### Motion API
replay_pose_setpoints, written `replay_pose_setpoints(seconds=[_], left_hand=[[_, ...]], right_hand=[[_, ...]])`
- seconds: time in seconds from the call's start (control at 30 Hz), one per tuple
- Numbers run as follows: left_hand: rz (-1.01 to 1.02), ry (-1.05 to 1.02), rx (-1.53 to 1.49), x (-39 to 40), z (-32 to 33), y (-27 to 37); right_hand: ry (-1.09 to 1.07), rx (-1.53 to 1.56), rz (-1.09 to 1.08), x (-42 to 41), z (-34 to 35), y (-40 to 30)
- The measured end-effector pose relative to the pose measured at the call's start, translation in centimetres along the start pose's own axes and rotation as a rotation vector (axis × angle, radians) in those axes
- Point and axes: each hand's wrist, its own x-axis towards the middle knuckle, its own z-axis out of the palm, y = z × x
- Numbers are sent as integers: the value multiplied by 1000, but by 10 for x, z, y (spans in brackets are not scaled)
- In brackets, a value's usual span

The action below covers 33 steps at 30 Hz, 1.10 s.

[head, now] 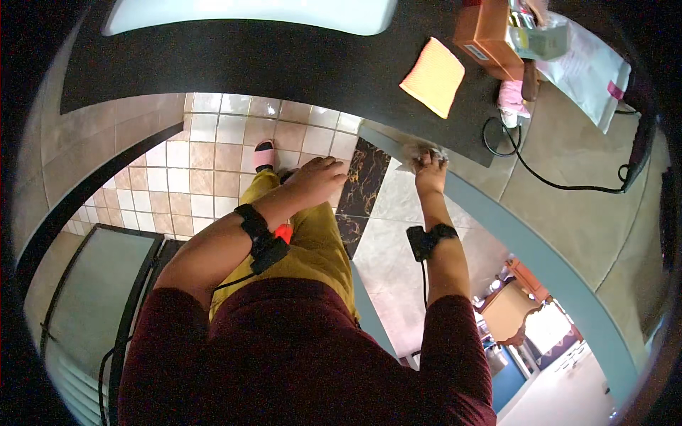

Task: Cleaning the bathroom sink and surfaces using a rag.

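My right hand (430, 166) reaches forward to the right, its fingers bent around a crumpled, pale brownish thing (421, 151), perhaps a rag or a plastic bag; it is blurred. The hand is beside the door frame, near the dark counter's right end. In front of my body my left hand (322, 178) hangs above the tiled floor, fingers loosely curled, with nothing seen in it. A yellow-orange textured cloth (436, 77) lies on the dark counter (319, 69), up and to the right of both hands. Black straps with small boxes sit on both forearms.
An orange-brown box (485, 40) and a clear container (541, 42) stand at the upper right beside a white plastic bag (583, 69). A pink-wrapped thing (513, 101) and black cable (565, 187) are near them. A white basin (250, 16) is at the top; a glass-panelled frame (101, 287) stands left.
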Motion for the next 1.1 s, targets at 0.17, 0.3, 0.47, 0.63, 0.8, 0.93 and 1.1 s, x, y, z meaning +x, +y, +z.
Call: replay_pose_setpoints(seconds=[0.17, 0.3, 0.47, 0.63, 0.8, 0.93, 1.1], left_hand=[[-50, 35, 28, -15, 10, -7], [-150, 10, -46, -11, 25, -5], [-166, 158, -27, -2, 37, 3], [-379, 266, -21, -16, 53, -3], [-552, 298, -68, -13, 94, 17], [-599, 350, -111, 3, 116, 48], [-625, 306, -173, -10, 122, 73]], right_hand=[[67, -79, 114, -45, -36, 6], [179, -42, 102, -47, -32, 18], [88, -77, 28, 9, 11, 5], [-3, -23, -58, 60, 20, -16], [99, -140, -126, 59, 26, -24], [18, -129, -139, 55, 8, -23], [298, -292, -249, 26, -31, -12]])
